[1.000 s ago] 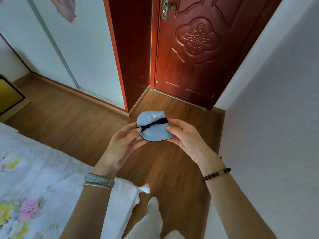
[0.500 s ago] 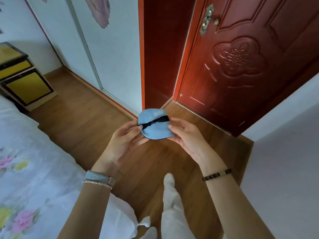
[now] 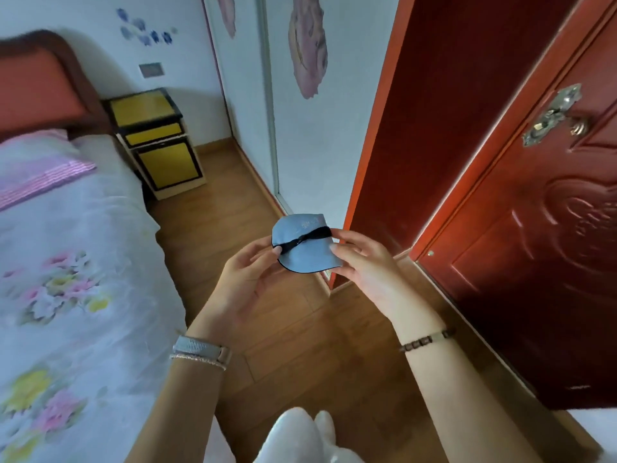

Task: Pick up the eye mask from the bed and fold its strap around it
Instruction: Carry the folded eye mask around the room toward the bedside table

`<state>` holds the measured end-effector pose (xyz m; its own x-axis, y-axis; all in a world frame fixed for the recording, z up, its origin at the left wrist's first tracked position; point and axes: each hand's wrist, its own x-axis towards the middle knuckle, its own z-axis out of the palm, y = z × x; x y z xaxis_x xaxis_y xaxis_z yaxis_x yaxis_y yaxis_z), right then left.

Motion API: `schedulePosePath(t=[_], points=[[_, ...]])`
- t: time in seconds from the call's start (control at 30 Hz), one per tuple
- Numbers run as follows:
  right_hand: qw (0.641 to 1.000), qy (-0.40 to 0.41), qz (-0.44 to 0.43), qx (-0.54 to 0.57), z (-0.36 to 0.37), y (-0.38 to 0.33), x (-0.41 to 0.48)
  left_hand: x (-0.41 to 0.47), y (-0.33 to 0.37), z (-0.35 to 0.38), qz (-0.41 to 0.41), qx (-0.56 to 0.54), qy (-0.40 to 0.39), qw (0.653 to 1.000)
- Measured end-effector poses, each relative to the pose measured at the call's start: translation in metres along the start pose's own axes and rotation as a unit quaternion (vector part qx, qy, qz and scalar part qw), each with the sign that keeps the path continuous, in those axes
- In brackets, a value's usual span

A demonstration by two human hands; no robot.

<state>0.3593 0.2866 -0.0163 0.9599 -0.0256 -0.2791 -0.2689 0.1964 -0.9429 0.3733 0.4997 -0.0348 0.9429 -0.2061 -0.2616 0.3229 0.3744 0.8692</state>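
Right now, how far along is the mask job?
Done: mask is off the bed, folded, with the black strap crossing its front. In hand: left hand and right hand pinch its two sides, holding the strap. Left: probably little; whether the strap is secured behind can't be seen.

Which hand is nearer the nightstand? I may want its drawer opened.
Left. The left hand is on the nightstand's side; the right hand is toward the door.
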Motion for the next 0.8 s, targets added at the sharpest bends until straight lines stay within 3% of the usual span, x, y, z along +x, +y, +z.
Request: schedulePosePath(t=[0.37,0.8], points=[[0.989,-0.147,0.018,-0.016,0.058,-0.024,0.152,0.082,0.055,-0.046,0.045,0.016,0.142,0.989],[0.975,-0.219,0.015,-0.044,0.178,-0.073,0.347,0.231,0.159,-0.145,0.084,-0.037,0.178,0.980]])
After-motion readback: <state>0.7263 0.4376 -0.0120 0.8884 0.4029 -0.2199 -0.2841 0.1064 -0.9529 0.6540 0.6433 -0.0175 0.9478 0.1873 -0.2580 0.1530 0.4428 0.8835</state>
